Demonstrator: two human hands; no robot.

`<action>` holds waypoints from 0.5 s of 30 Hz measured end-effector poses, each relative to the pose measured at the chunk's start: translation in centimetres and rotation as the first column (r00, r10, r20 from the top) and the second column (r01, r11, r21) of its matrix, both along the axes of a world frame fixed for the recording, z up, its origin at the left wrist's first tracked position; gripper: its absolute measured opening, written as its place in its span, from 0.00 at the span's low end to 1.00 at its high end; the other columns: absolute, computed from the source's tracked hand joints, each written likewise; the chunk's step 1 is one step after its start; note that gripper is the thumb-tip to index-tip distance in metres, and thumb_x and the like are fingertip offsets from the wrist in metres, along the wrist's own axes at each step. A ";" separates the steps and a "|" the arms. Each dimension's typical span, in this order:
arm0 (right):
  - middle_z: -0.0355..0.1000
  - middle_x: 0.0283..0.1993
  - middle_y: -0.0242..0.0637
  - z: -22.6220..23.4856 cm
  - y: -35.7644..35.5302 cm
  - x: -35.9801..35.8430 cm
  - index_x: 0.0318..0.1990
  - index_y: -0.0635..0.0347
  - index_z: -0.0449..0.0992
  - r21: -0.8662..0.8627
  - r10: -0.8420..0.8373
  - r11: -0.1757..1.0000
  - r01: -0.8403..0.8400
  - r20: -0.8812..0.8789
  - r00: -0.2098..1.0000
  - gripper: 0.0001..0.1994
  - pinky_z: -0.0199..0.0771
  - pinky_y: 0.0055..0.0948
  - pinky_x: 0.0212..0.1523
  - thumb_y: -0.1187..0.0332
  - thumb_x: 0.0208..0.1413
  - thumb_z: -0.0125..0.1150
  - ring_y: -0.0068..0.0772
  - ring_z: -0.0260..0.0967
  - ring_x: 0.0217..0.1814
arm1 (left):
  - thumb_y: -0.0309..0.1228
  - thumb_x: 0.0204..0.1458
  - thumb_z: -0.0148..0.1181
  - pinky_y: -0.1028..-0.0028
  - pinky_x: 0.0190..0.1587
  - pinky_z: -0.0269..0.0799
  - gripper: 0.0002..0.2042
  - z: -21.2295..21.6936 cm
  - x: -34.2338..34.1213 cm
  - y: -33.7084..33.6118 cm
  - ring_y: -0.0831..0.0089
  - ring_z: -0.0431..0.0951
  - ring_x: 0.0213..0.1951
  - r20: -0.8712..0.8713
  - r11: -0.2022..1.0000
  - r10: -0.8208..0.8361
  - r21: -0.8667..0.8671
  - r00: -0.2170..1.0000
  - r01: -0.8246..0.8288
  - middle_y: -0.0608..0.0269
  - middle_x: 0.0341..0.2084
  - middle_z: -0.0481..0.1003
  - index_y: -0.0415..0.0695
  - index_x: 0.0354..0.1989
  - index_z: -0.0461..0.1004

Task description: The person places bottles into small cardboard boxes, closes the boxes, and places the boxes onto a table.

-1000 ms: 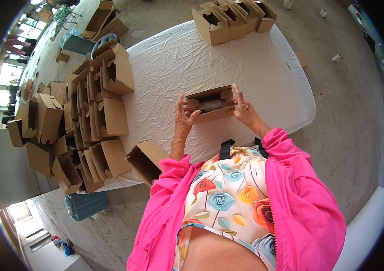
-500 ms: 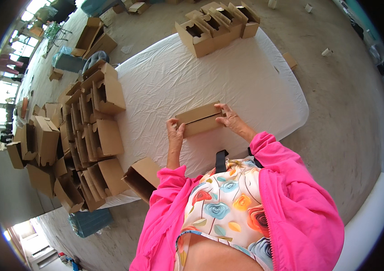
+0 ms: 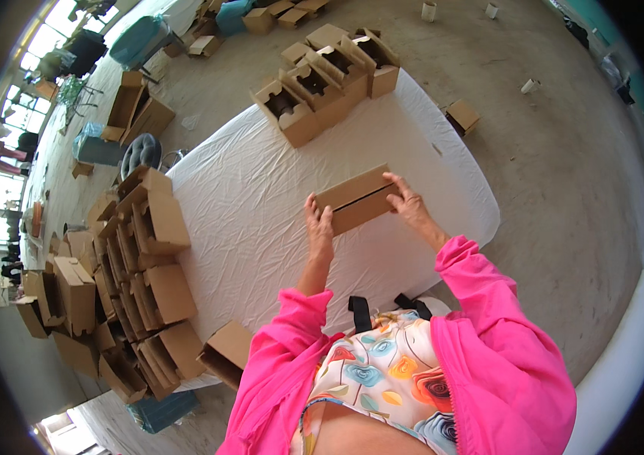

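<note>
A closed brown cardboard box [image 3: 362, 199] is between my two hands above the white-covered table [image 3: 246, 205]. A dark slit runs along its top where the two flaps meet. My left hand [image 3: 319, 223] grips the box's left end, thumb and fingers bent against it. At the right end my right hand [image 3: 410, 203] holds on, fingertips at the far corner and thumb near the slit. The underside of the box is hidden, so I cannot tell whether it touches the cover.
Several open cardboard boxes [image 3: 164, 220] stand packed along the table's left side. Another row of open boxes [image 3: 327, 106] sits at the far edge. One open box [image 3: 229, 350] is near my left elbow. A small box [image 3: 463, 117] lies beyond the table's right edge, and a grey round cushion [image 3: 141, 155] is at far left.
My hands have moved the box a little to the right and tilted its right end farther away. The view has shifted, showing more floor at the far side.
</note>
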State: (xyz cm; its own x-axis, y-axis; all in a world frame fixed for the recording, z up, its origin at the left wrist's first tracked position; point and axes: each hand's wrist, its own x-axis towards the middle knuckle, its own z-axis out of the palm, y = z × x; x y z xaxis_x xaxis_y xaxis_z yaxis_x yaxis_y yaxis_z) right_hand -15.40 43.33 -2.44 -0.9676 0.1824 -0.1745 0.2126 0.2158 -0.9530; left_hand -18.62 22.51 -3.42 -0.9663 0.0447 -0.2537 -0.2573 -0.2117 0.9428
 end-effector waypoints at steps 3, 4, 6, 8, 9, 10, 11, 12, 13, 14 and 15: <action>0.65 0.48 0.27 -0.1 6.7 -4.6 0.55 0.43 0.61 0.110 -0.037 0.993 0.049 -0.108 0.993 0.23 0.73 0.22 0.32 0.77 0.51 0.49 0.20 0.64 0.41 | 0.27 0.51 0.49 0.72 0.52 0.57 0.21 0.0 -5.1 7.1 0.69 0.61 0.50 0.009 1.000 0.028 -0.008 1.000 -0.028 0.56 0.50 0.61 0.44 0.53 0.53; 0.65 0.48 0.27 0.0 8.8 -6.2 0.55 0.43 0.61 0.147 -0.051 0.987 0.070 -0.130 0.990 0.23 0.72 0.22 0.31 0.77 0.51 0.50 0.20 0.64 0.40 | 0.27 0.51 0.50 0.72 0.52 0.57 0.20 0.1 -6.8 9.3 0.69 0.61 0.50 0.019 0.999 0.041 -0.010 0.999 -0.040 0.56 0.50 0.61 0.44 0.52 0.54; 0.66 0.47 0.27 -0.1 12.5 -9.4 0.55 0.44 0.62 0.217 -0.075 0.970 0.110 -0.166 0.983 0.24 0.72 0.21 0.30 0.77 0.51 0.51 0.19 0.64 0.38 | 0.27 0.51 0.50 0.72 0.52 0.57 0.18 0.3 -10.2 13.1 0.70 0.61 0.50 -0.020 1.000 0.002 0.018 1.000 -0.001 0.57 0.49 0.61 0.43 0.50 0.54; 0.67 0.47 0.27 -0.6 15.9 -12.4 0.55 0.45 0.62 0.279 -0.095 0.949 0.147 -0.192 0.977 0.24 0.71 0.19 0.29 0.77 0.50 0.52 0.19 0.64 0.36 | 0.27 0.51 0.49 0.73 0.52 0.57 0.18 0.3 -13.3 16.6 0.70 0.62 0.50 -0.030 1.000 -0.021 0.011 0.999 0.022 0.57 0.49 0.61 0.43 0.50 0.55; 0.67 0.46 0.28 -0.9 17.4 -13.9 0.55 0.46 0.62 0.300 -0.091 0.941 0.155 -0.216 0.972 0.24 0.71 0.19 0.29 0.77 0.50 0.53 0.19 0.64 0.35 | 0.26 0.51 0.48 0.73 0.51 0.57 0.18 0.1 -14.8 18.1 0.70 0.62 0.50 -0.020 1.000 -0.023 -0.009 1.000 0.023 0.57 0.48 0.62 0.44 0.50 0.55; 0.68 0.46 0.28 -1.3 18.8 -15.3 0.55 0.46 0.63 0.319 -0.089 0.933 0.166 -0.241 0.966 0.24 0.72 0.19 0.29 0.76 0.49 0.53 0.19 0.64 0.35 | 0.26 0.51 0.47 0.73 0.51 0.58 0.18 -0.2 -16.1 19.5 0.70 0.62 0.50 -0.011 0.999 -0.028 -0.030 1.000 0.028 0.57 0.48 0.62 0.44 0.51 0.55; 0.68 0.45 0.28 -1.6 20.0 -16.6 0.55 0.47 0.63 0.338 -0.086 0.925 0.176 -0.266 0.960 0.24 0.72 0.19 0.29 0.76 0.49 0.53 0.19 0.65 0.34 | 0.26 0.51 0.47 0.74 0.52 0.57 0.19 -0.6 -17.2 20.7 0.70 0.62 0.50 -0.024 0.999 -0.036 -0.018 0.999 0.036 0.57 0.48 0.62 0.44 0.52 0.55; 0.68 0.45 0.28 -1.7 20.9 -17.6 0.55 0.47 0.64 0.344 -0.101 0.921 0.184 -0.246 0.964 0.23 0.71 0.18 0.29 0.75 0.48 0.55 0.18 0.64 0.33 | 0.26 0.51 0.48 0.74 0.52 0.57 0.20 -1.0 -18.2 21.7 0.69 0.62 0.50 -0.035 0.999 -0.046 -0.008 0.998 0.045 0.57 0.48 0.62 0.44 0.53 0.54; 0.67 0.48 0.33 -1.8 21.6 -18.6 0.55 0.49 0.64 0.326 -0.116 0.927 0.183 -0.216 0.969 0.24 0.67 0.22 0.37 0.75 0.47 0.56 0.25 0.63 0.40 | 0.26 0.51 0.48 0.74 0.52 0.56 0.21 -1.5 -19.1 22.5 0.69 0.62 0.50 -0.047 0.999 -0.054 0.003 0.997 0.054 0.57 0.49 0.62 0.44 0.54 0.54; 0.65 0.51 0.38 -1.9 22.1 -19.5 0.55 0.51 0.63 0.309 -0.128 0.933 0.182 -0.187 0.974 0.24 0.64 0.25 0.46 0.74 0.47 0.56 0.32 0.62 0.48 | 0.24 0.49 0.49 0.75 0.56 0.53 0.28 -2.0 -19.7 23.1 0.65 0.59 0.54 -0.089 0.992 -0.096 0.078 0.991 0.103 0.55 0.53 0.58 0.43 0.59 0.48; 0.64 0.54 0.43 -2.0 22.2 -20.4 0.54 0.52 0.63 0.290 -0.131 0.941 0.172 -0.155 0.979 0.25 0.60 0.28 0.55 0.74 0.46 0.57 0.39 0.61 0.56 | 0.23 0.48 0.49 0.75 0.57 0.51 0.29 -3.5 -20.5 23.3 0.64 0.57 0.56 -0.122 0.990 -0.140 -0.001 0.983 0.141 0.54 0.54 0.56 0.43 0.60 0.47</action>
State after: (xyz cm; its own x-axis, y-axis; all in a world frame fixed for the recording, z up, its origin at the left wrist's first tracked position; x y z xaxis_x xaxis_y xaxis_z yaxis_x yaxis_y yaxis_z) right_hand -35.76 65.55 -4.48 -0.9348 0.3532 0.0383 0.1424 0.4712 -0.8705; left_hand -39.12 45.85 -6.96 -0.9739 0.1836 -0.1336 -0.1684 -0.1890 0.9674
